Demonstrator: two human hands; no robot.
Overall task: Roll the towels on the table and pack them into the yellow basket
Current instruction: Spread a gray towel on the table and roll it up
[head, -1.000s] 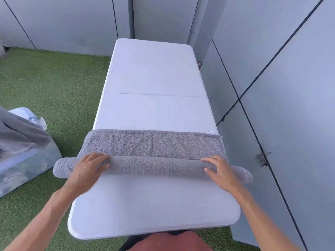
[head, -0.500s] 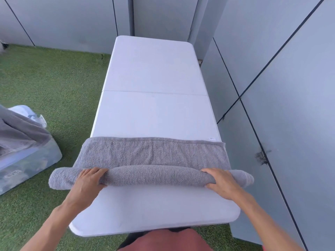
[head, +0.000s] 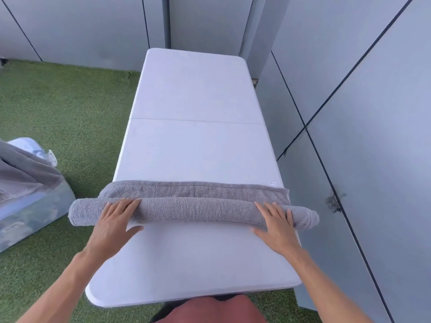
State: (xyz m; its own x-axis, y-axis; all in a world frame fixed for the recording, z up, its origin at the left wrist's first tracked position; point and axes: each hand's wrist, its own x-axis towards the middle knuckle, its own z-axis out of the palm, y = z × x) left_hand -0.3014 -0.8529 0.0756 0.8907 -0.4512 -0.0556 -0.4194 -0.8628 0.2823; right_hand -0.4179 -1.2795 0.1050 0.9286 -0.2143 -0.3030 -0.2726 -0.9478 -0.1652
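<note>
- We see a long white table (head: pixel 193 148) that runs away from us, with a thin line across its middle
- Green grass floor (head: pixel 65 117) lies along the table's left side, and grey wall panels (head: pixel 363 113) stand at its right side and far end
- A see-through box (head: pixel 30 213) sits on the grass by the table's left edge, and more grey cloth (head: pixel 21 173) hangs over it
- A grey towel (head: pixel 196 207) lies across the table close to the near edge. Most of it is a fat roll, and a thin flat strip sticks out on the far side. Both ends of the roll poke past the table's left and right edges
- Our left hand (head: pixel 116 220) lies flat on the roll near the left edge, fingers straight and close together, thumb on the tabletop
- Our right hand (head: pixel 276 222) lies flat on the roll near the right edge, fingers straight and a little spread
- A tiny white tag (head: pixel 272 184) sits at the far right corner of the towel
</note>
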